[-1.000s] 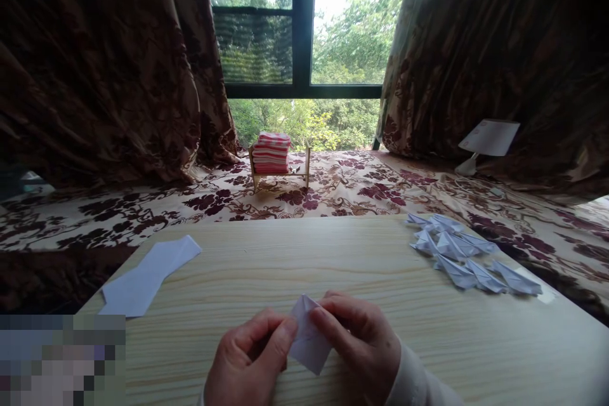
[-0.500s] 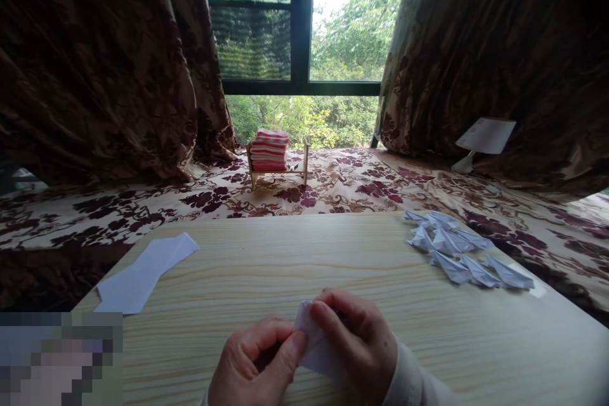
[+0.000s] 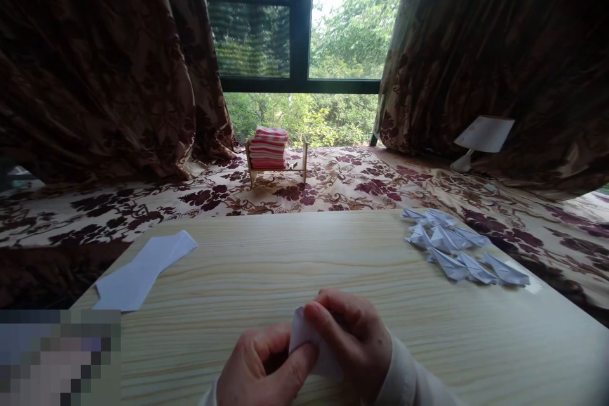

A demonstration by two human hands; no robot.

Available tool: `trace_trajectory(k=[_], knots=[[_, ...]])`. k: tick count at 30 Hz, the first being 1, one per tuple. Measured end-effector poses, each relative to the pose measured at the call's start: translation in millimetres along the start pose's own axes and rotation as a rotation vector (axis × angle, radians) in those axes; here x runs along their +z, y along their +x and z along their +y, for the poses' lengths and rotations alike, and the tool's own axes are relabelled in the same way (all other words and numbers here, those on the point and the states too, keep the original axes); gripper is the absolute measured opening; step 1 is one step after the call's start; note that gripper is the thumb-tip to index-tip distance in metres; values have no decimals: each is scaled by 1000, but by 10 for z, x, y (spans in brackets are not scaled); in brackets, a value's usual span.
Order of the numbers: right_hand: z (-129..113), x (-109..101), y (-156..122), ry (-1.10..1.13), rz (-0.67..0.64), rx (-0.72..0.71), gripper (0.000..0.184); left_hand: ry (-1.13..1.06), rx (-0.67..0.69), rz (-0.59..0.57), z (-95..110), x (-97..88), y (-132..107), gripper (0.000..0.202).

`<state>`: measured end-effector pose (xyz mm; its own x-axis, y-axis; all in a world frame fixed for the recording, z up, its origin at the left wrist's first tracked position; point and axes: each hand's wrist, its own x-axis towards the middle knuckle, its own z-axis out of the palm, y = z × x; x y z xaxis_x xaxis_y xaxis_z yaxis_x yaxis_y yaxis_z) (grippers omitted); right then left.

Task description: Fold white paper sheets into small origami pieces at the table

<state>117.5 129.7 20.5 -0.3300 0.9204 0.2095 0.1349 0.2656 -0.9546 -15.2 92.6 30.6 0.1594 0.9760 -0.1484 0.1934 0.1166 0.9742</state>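
Observation:
Between my two hands, low over the near side of the table [image 3: 228, 298], is a small piece of white paper [image 3: 301, 330], partly hidden by my fingers. My left hand [image 3: 266, 365] pinches its left lower part, the thumb pressed on the face of the paper. With thumb and bent fingers, my right hand [image 3: 354, 346] grips the upper right part. On the left of the table lie flat white paper sheets [image 3: 137, 273], overlapping. Several folded white paper pieces [image 3: 447, 241] with pointed ends sit in a cluster at the far right.
Beyond the table, a flower-patterned cloth [image 3: 342, 184] covers a ledge under the window. On it stand a small wooden rack [image 3: 304, 162] with folded red-and-white cloths [image 3: 269, 151] and a small white lamp [image 3: 483, 134]. Dark curtains [image 3: 95, 63] hang at both sides.
My left thumb has slid right and slightly down across the paper, and the hands sit closer together. My right thumb has shifted slightly left near the paper's top edge.

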Motion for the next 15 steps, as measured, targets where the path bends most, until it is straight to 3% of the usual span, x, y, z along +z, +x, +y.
trace_trajectory(k=[5, 11, 15], knots=[[-15, -32, 21, 200, -67, 208, 46, -31, 29, 80, -29, 41, 3, 36], [-8, -86, 37, 67, -48, 68, 33, -59, 26, 37, -1, -4, 3, 30], [-3, -67, 31, 38, -35, 42, 39, -30, -45, -30, 27, -41, 1, 30]])
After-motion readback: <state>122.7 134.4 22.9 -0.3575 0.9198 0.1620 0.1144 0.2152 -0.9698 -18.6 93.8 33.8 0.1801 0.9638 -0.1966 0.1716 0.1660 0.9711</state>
